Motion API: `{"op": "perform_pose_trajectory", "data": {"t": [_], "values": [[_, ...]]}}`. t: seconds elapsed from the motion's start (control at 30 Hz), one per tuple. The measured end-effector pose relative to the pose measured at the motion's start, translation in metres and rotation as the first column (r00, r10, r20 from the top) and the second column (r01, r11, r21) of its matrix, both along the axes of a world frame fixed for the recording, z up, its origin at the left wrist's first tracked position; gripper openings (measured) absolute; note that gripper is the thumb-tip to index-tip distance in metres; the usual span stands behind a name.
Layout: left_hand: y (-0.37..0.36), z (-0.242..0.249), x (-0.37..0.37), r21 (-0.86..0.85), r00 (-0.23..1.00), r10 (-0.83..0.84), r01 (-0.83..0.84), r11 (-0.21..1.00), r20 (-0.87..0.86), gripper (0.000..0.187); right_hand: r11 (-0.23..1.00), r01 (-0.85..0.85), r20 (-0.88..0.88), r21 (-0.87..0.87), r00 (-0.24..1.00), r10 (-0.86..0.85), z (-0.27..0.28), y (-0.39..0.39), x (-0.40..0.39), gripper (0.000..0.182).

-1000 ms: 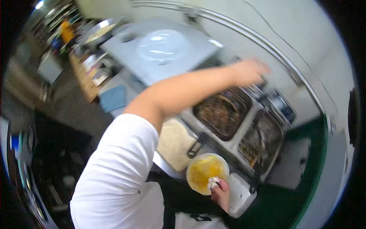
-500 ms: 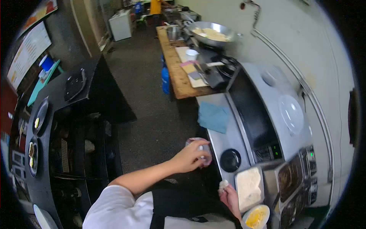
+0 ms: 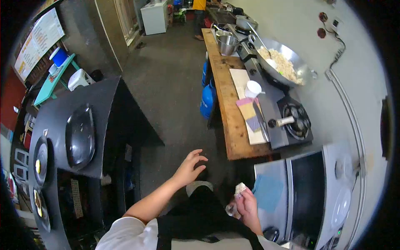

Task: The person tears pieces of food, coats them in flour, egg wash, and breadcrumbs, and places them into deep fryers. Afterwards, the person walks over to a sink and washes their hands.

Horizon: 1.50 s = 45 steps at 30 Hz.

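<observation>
My left hand [image 3: 187, 170] reaches out over the dark floor with its fingers apart and nothing in them. Lower right, my right hand [image 3: 247, 207] has its fingers closed on a white, floury piece [image 3: 240, 188] that sticks out at the fingertips. Just below and left of that hand is a clear container [image 3: 233, 209], partly hidden, and I cannot make out what supports it. A blue cloth [image 3: 267, 191] lies on the white surface to the right of my right hand.
A wooden table [image 3: 233, 141] ahead bears a knife, a cup and a striped cloth. Beside it a large wok [image 3: 291, 62] of rice sits on a stove. At left stands a black counter [image 3: 104, 125] with plates. A person [image 3: 199, 16] stands far ahead.
The view has shifted forward toward the wooden table. My left hand has left the clear container and opened. My right hand has moved away from the white tray and bowl, still holding the piece.
</observation>
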<state>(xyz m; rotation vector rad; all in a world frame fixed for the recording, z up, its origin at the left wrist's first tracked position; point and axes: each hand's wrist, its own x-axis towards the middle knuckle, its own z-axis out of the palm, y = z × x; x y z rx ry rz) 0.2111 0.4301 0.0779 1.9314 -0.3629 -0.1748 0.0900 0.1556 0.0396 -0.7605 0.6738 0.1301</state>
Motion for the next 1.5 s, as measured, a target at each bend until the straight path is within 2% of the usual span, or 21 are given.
{"op": "perform_pose_trajectory", "data": {"t": [0.03,0.1,0.13,0.3,0.37,0.43,0.6,0.7,0.8,0.9,0.93,1.07,1.13,1.2,1.27,1.3,1.37,1.4,1.43,1.47,1.5], "values": [[0.003,-0.003,0.028,0.044,1.000,-0.007,0.008,0.999,-0.018,0.023,0.998,-0.040,0.096,0.049,0.995,0.035,-0.017,-0.005,0.035,0.034],[0.010,-0.003,0.090,0.108,1.000,0.024,-0.022,0.994,-0.016,0.026,0.978,-0.140,0.109,0.152,0.986,0.124,-0.032,-0.009,0.115,0.034],[0.016,-0.003,0.117,0.133,0.999,0.053,-0.051,0.990,-0.011,0.027,0.991,-0.108,0.026,0.077,0.994,0.106,-0.017,0.002,0.157,0.035],[0.059,0.008,0.260,0.150,0.960,0.270,-0.278,0.949,0.073,0.030,0.955,-0.263,0.183,0.133,0.954,0.237,0.001,0.038,0.359,0.032],[0.083,0.010,0.314,0.150,0.875,0.408,-0.453,0.879,0.260,0.028,0.944,-0.291,0.200,0.155,0.945,0.258,-0.001,0.058,0.438,0.030],[0.113,0.018,0.365,0.056,0.809,0.576,-0.584,0.810,0.114,0.027,0.916,-0.332,0.247,0.225,0.929,0.276,-0.009,0.079,0.518,0.028],[0.234,-0.042,0.513,-0.093,0.525,0.842,-0.838,0.537,0.126,0.024,0.917,-0.235,0.183,0.323,0.966,0.183,-0.018,0.139,0.689,0.024],[0.319,-0.110,0.625,-0.365,0.512,0.844,-0.825,0.431,-0.159,0.023,0.923,-0.260,0.223,0.282,0.954,0.201,-0.048,0.171,0.771,0.025],[0.332,-0.082,0.730,-0.152,0.578,0.814,-0.811,0.566,-0.052,0.020,0.947,-0.187,0.087,0.261,0.982,0.170,-0.046,0.200,0.839,0.027],[0.337,-0.077,0.833,0.016,0.740,0.664,-0.669,0.743,0.105,0.020,0.965,-0.131,-0.026,0.229,0.990,0.140,-0.018,0.221,0.908,0.029],[0.334,-0.070,0.869,0.115,0.803,0.579,-0.594,0.796,0.137,0.023,0.968,-0.151,0.013,0.200,0.988,0.151,-0.020,0.223,0.933,0.030],[0.343,-0.092,1.008,0.286,0.934,0.358,-0.345,0.894,0.008,0.025,0.987,-0.088,-0.018,0.138,0.996,0.092,-0.030,0.227,1.046,0.030],[0.363,-0.137,1.062,0.329,0.948,0.314,-0.282,0.901,-0.047,0.026,0.963,-0.082,-0.023,0.256,0.996,0.091,-0.066,0.228,1.116,0.030],[0.390,-0.179,1.095,0.455,0.873,0.434,-0.300,0.839,-0.224,0.028,0.942,-0.115,-0.053,0.314,0.989,0.139,-0.080,0.226,1.186,0.027],[0.447,-0.278,1.089,0.725,0.765,0.541,-0.145,0.673,-0.349,0.039,0.959,-0.115,-0.104,0.260,0.984,0.146,-0.062,0.249,1.258,0.024],[0.470,-0.303,1.083,0.788,0.722,0.549,-0.007,0.615,-0.422,0.038,0.951,-0.165,-0.085,0.261,0.978,0.193,-0.056,0.261,1.299,0.024],[0.510,-0.316,1.059,0.761,0.739,0.372,0.285,0.582,-0.561,0.037,0.935,-0.265,-0.043,0.236,0.958,0.282,-0.043,0.274,1.383,0.023],[0.517,-0.290,1.047,0.720,0.771,0.242,0.364,0.591,-0.589,0.038,0.941,-0.272,0.008,0.203,0.961,0.276,-0.029,0.287,1.425,0.023],[0.534,-0.288,1.042,0.696,0.561,0.488,0.239,0.677,-0.669,0.037,0.942,-0.287,0.006,0.174,0.957,0.290,-0.022,0.295,1.469,0.022],[0.539,-0.266,1.055,0.702,0.326,0.659,0.019,0.712,-0.678,0.036,0.941,-0.304,0.004,0.146,0.952,0.307,-0.019,0.301,1.515,0.021],[0.546,-0.252,1.065,0.711,0.200,0.711,-0.082,0.698,-0.675,0.036,0.942,-0.304,0.028,0.140,0.953,0.303,-0.017,0.309,1.558,0.022]]}}
